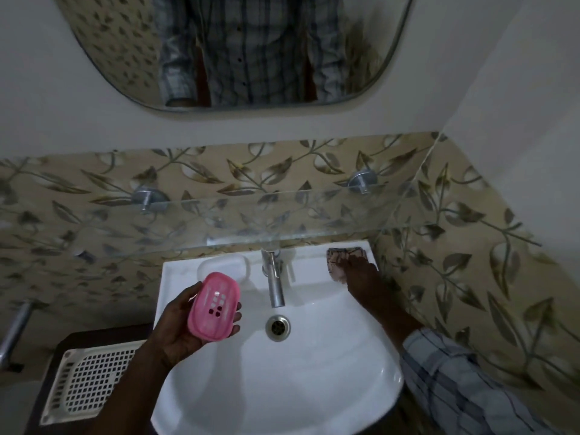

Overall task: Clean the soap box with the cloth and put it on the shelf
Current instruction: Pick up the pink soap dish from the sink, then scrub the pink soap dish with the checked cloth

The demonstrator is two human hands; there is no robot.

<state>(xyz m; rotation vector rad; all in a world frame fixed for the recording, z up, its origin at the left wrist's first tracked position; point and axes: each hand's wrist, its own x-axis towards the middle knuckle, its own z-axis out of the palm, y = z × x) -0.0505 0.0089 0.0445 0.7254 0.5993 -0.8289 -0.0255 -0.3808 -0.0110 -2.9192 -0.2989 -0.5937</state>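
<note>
My left hand (180, 324) holds the pink soap box (214, 306) over the left rim of the white sink (282, 387), fingers curled round its edges, its perforated inside facing up. My right hand (361, 277) reaches to the sink's back right corner and lies on the patterned cloth (340, 255); whether it grips the cloth is unclear. The glass shelf (282, 215) hangs on the tiled wall above the sink, with nothing on it.
A chrome tap (274, 277) stands at the sink's back centre above the drain (277, 327). A white soap dish (224, 265) sits behind the pink box. A white plastic basket (84, 381) is at lower left. A mirror (238, 51) hangs above.
</note>
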